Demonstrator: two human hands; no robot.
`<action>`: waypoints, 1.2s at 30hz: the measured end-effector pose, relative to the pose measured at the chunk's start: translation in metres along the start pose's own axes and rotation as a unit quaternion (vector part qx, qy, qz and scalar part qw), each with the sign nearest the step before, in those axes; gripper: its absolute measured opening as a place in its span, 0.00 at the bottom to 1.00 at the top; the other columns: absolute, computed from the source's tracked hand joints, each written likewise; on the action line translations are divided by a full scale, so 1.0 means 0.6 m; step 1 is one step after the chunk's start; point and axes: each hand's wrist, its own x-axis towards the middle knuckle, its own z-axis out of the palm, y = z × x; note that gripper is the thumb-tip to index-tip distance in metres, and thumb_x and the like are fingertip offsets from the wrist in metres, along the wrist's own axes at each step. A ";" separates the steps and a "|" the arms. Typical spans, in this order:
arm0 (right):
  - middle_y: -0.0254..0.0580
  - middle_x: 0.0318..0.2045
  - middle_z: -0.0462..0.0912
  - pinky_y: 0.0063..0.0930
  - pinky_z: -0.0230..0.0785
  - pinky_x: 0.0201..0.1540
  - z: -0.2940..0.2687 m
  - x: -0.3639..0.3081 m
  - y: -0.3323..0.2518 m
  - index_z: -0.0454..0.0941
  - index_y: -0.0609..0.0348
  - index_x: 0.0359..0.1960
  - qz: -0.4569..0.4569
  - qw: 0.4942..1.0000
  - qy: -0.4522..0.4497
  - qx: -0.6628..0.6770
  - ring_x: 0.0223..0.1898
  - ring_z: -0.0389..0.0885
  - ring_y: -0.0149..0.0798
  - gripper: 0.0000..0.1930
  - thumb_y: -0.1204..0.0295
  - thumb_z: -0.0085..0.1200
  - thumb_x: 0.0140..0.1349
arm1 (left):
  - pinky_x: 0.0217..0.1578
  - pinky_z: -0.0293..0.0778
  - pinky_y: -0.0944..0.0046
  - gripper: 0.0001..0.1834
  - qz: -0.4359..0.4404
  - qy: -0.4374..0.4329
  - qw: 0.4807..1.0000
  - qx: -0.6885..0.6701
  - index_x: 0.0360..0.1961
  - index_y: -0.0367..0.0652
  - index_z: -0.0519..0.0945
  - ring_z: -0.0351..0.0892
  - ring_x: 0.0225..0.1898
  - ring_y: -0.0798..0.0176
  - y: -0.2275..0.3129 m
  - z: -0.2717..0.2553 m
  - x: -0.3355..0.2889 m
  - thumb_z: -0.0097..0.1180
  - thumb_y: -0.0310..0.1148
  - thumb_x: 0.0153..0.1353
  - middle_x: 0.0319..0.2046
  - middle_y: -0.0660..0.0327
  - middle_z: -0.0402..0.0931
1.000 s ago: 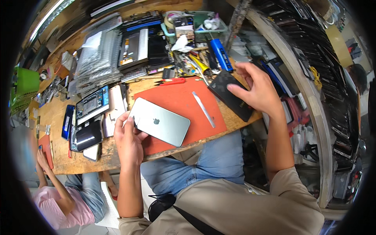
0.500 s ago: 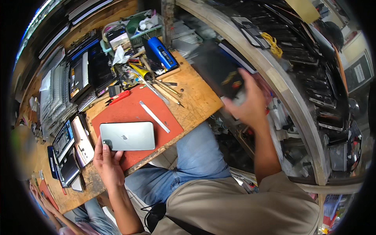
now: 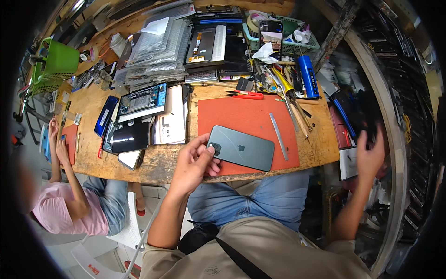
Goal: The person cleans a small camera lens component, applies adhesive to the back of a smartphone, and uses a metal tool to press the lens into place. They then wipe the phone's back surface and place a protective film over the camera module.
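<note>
My left hand (image 3: 193,162) grips a smartphone (image 3: 248,152) by one end, thumb on its back beside the camera block. The phone's dark green, glossy back faces up, over the front part of a red work mat (image 3: 223,114). A thin metal strip (image 3: 278,137) lies on the mat to the right of the phone. Off the table's right edge, my right hand (image 3: 370,156) reaches over the crowded side shelf, its thumb and fingers against a dark, blurred shape (image 3: 362,109). Motion blur hides whether the fingers still hold that shape.
Red-handled snips (image 3: 246,95), screwdrivers and a blue cylindrical tool (image 3: 308,76) lie behind the mat. Opened phones (image 3: 141,104) and bubble-wrap sleeves (image 3: 158,51) crowd the left. A wooden post (image 3: 337,35) stands at back right. Another person (image 3: 76,204) sits at far left.
My view has turned left, bringing the other person into sight. The right hand has shifted away from the table with the black flat thing it carried. The left hand keeps the phone, now tilted.
</note>
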 end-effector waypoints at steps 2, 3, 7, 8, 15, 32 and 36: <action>0.58 0.61 0.79 0.48 0.67 0.66 0.009 0.010 -0.054 0.77 0.59 0.66 -0.113 0.989 -0.038 -0.089 0.61 0.77 0.59 0.30 0.53 0.57 0.69 | 0.24 0.79 0.72 0.23 0.000 0.010 1.000 -0.020 0.67 0.28 0.68 0.81 0.24 0.70 0.003 0.006 0.004 0.51 0.26 0.75 0.32 0.58 0.82; 0.57 0.60 0.79 0.50 0.64 0.67 0.018 0.010 -0.048 0.78 0.59 0.64 -0.090 0.985 -0.060 -0.134 0.62 0.76 0.59 0.28 0.54 0.57 0.69 | 0.24 0.79 0.72 0.23 0.005 0.019 1.000 -0.024 0.67 0.27 0.69 0.81 0.23 0.70 0.000 0.011 0.001 0.51 0.27 0.74 0.32 0.57 0.82; 0.49 0.52 0.85 0.55 0.61 0.65 0.040 0.013 0.037 0.84 0.60 0.55 -0.040 0.969 -0.128 -0.207 0.58 0.76 0.55 0.22 0.56 0.56 0.70 | 0.22 0.78 0.73 0.24 0.035 0.046 0.997 -0.050 0.67 0.28 0.69 0.80 0.23 0.71 -0.008 0.016 -0.001 0.51 0.27 0.74 0.32 0.57 0.82; 0.49 0.51 0.85 0.55 0.61 0.64 0.038 0.011 0.051 0.84 0.60 0.54 -0.071 0.969 -0.105 -0.212 0.57 0.77 0.55 0.22 0.55 0.56 0.70 | 0.21 0.78 0.74 0.24 0.041 0.053 0.996 -0.060 0.67 0.28 0.69 0.80 0.22 0.71 -0.011 0.018 0.000 0.51 0.28 0.74 0.32 0.58 0.82; 0.53 0.58 0.80 0.48 0.62 0.66 0.033 0.020 -0.062 0.76 0.62 0.61 -0.124 0.988 -0.095 0.006 0.61 0.75 0.55 0.27 0.71 0.63 0.58 | 0.23 0.79 0.74 0.25 0.068 0.068 0.993 -0.063 0.70 0.27 0.65 0.81 0.24 0.71 -0.016 0.015 0.002 0.49 0.26 0.74 0.35 0.56 0.84; 0.53 0.48 0.88 0.39 0.75 0.58 0.025 0.066 0.034 0.86 0.65 0.51 -0.244 0.953 0.173 -0.044 0.53 0.86 0.53 0.14 0.82 0.59 0.64 | 0.28 0.84 0.70 0.23 0.021 0.009 1.000 -0.009 0.68 0.29 0.66 0.84 0.25 0.68 -0.005 0.004 0.002 0.48 0.24 0.75 0.32 0.56 0.83; 0.61 0.55 0.84 0.42 0.69 0.64 0.008 0.064 0.133 0.81 0.63 0.59 0.103 0.981 -0.034 -0.163 0.61 0.80 0.59 0.21 0.61 0.55 0.73 | 0.24 0.81 0.73 0.19 0.041 0.042 0.998 -0.015 0.64 0.31 0.68 0.82 0.24 0.71 -0.008 0.020 0.005 0.48 0.24 0.74 0.34 0.58 0.84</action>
